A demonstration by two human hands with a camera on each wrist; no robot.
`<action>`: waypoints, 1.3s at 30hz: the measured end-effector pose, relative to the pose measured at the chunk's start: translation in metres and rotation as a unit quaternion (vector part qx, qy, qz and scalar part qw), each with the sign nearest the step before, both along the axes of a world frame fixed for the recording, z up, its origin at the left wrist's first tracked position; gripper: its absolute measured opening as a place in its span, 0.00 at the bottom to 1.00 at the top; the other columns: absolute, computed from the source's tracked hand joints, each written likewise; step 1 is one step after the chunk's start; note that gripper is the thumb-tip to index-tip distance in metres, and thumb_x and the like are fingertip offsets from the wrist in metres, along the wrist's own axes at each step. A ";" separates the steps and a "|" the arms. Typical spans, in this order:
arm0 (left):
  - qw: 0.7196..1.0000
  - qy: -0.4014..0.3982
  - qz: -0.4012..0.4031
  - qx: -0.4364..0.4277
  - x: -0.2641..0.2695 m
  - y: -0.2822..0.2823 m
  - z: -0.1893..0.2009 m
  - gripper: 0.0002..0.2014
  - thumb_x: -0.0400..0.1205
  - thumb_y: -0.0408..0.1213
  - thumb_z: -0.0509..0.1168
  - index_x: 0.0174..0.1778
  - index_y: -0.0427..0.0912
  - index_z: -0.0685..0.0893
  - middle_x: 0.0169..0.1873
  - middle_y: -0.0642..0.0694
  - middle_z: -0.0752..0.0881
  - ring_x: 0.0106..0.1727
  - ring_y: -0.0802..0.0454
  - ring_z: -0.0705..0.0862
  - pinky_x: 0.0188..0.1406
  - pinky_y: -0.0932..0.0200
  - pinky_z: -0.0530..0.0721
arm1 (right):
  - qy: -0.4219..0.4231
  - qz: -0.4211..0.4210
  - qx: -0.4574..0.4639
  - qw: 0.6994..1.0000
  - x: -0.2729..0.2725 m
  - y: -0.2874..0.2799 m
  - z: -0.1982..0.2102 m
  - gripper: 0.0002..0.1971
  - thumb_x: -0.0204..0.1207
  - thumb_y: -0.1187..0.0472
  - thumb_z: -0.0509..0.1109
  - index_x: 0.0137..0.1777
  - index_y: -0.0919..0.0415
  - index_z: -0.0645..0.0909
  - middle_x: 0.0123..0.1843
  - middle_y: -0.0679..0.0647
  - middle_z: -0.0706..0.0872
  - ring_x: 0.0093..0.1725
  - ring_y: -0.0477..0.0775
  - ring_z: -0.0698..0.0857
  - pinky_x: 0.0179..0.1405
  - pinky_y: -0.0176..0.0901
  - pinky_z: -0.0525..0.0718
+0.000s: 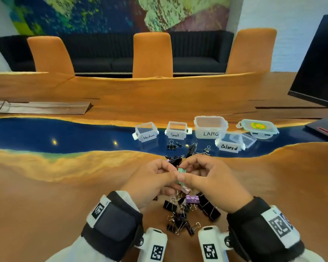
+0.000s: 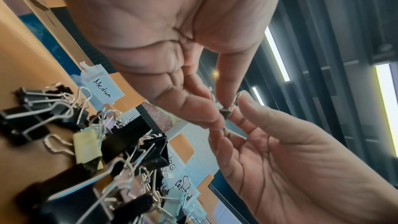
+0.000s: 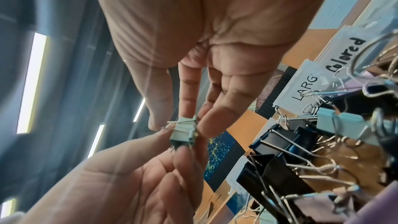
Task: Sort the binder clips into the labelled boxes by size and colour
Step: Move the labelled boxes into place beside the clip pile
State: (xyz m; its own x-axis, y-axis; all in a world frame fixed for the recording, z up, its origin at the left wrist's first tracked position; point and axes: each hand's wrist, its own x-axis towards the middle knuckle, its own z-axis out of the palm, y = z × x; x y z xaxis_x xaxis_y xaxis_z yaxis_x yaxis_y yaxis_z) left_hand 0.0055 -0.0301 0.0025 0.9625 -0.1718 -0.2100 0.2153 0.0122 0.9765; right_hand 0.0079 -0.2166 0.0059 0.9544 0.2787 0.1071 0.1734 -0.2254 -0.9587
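Note:
Both hands meet above the clip pile and pinch one small mint-green binder clip (image 1: 181,171). My left hand (image 1: 173,174) grips its wire-handle side with thumb and fingers. From the other side, my right hand (image 1: 185,173) pinches the clip body. The right wrist view shows the green clip (image 3: 184,130) between the right fingertips (image 3: 202,125), with the left hand's fingers below it. In the left wrist view the clip (image 2: 225,113) is mostly hidden by fingers. Four open boxes stand behind: Medium (image 1: 146,132), Small (image 1: 176,130), Large (image 1: 210,127), Colored (image 1: 229,144).
A tangled pile of mostly black clips (image 1: 187,214) lies under my hands, with a purple clip (image 1: 192,199) and a pink clip (image 1: 186,190) in it. Loose black clips (image 1: 171,145) lie before the boxes. A lidded container (image 1: 257,127) and a monitor (image 1: 318,63) stand at the right.

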 end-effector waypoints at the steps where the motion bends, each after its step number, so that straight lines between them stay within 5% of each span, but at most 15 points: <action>1: 1.000 -0.005 -0.004 0.002 0.000 0.001 0.003 0.05 0.80 0.27 0.73 0.49 0.35 0.83 0.38 0.40 0.92 0.39 0.47 0.91 0.35 0.60 0.88 | 0.001 0.004 0.007 1.000 0.000 0.000 0.002 0.08 0.71 0.60 0.83 0.48 0.51 0.89 0.42 0.52 0.89 0.36 0.49 0.87 0.39 0.41 0.89; 3: 1.000 -0.013 -0.002 0.013 0.001 0.000 0.008 0.06 0.80 0.28 0.74 0.49 0.35 0.83 0.38 0.40 0.92 0.39 0.48 0.91 0.34 0.60 0.87 | 0.006 0.007 0.017 1.000 0.000 0.000 0.007 0.08 0.70 0.60 0.83 0.48 0.49 0.90 0.42 0.52 0.88 0.37 0.46 0.87 0.42 0.39 0.89; 7: 0.998 -0.041 0.021 0.050 0.002 -0.005 0.015 0.10 0.77 0.31 0.77 0.46 0.35 0.83 0.36 0.40 0.91 0.37 0.48 0.92 0.31 0.61 0.86 | 0.013 0.000 0.012 1.000 0.001 -0.001 0.015 0.08 0.71 0.55 0.82 0.48 0.51 0.89 0.45 0.54 0.91 0.42 0.57 0.91 0.45 0.50 0.92; 13: 0.997 -0.065 0.022 0.045 0.001 -0.010 0.023 0.12 0.76 0.32 0.78 0.49 0.33 0.82 0.39 0.37 0.92 0.40 0.45 0.92 0.32 0.58 0.87 | -0.011 -0.001 -0.001 1.000 0.002 -0.005 0.025 0.09 0.70 0.53 0.82 0.48 0.48 0.89 0.46 0.52 0.91 0.47 0.55 0.91 0.51 0.54 0.92; 17: 0.998 -0.051 0.021 0.004 -0.001 -0.006 0.020 0.08 0.79 0.28 0.75 0.49 0.32 0.82 0.38 0.35 0.92 0.37 0.47 0.91 0.30 0.62 0.86 | 0.014 0.010 0.052 0.998 -0.002 -0.006 0.016 0.09 0.74 0.66 0.79 0.49 0.52 0.90 0.48 0.57 0.91 0.50 0.62 0.91 0.54 0.60 0.91; 28: 0.998 -0.025 0.003 -0.050 0.000 0.002 0.013 0.14 0.71 0.33 0.76 0.48 0.33 0.82 0.38 0.31 0.90 0.35 0.45 0.91 0.30 0.62 0.88 | 0.040 0.031 0.116 0.992 0.003 -0.011 -0.006 0.17 0.79 0.79 0.68 0.53 0.57 0.89 0.52 0.57 0.92 0.49 0.59 0.93 0.51 0.47 0.91; 39: 0.991 0.005 -0.017 -0.136 0.013 -0.004 0.008 0.12 0.69 0.30 0.74 0.46 0.32 0.83 0.33 0.35 0.89 0.30 0.50 0.88 0.26 0.65 0.87 | 0.064 0.014 0.196 0.978 0.008 -0.014 -0.008 0.14 0.78 0.82 0.66 0.53 0.65 0.86 0.43 0.58 0.91 0.41 0.53 0.91 0.39 0.38 0.89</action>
State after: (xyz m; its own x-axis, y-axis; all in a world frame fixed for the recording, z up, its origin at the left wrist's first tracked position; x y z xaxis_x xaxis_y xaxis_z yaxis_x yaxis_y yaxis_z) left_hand 0.0186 -0.0343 0.0105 0.9532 -0.2557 -0.1613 0.2298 0.2666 0.9360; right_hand 0.0162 -0.2310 -0.0022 0.9597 0.2657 0.0910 0.0471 0.1673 -0.9848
